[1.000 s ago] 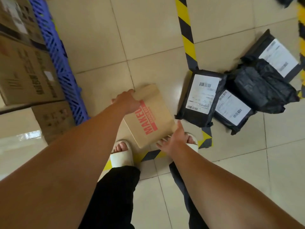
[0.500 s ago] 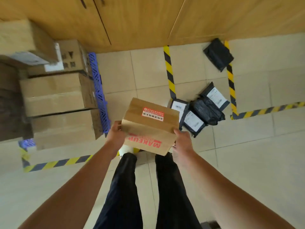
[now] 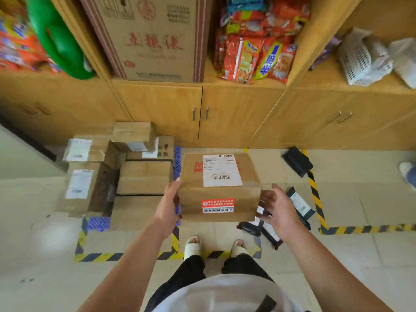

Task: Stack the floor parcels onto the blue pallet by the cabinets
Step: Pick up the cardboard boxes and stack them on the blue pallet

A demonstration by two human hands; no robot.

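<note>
cardboard box point(image 3: 219, 190): rising off the floor, tipping over so the shipping label point(image 3: 221, 170) is facing up, red sticker point(image 3: 218, 203) facing the person | right hand point(image 3: 275, 210): opening, fingers spreading off the right side | left hand point(image 3: 167, 204): gripping the left side

bright, even indoor light; glare patch on the floor tiles point(image 3: 54, 238) at left; motion blur and wide-angle bending toward edges.
</note>
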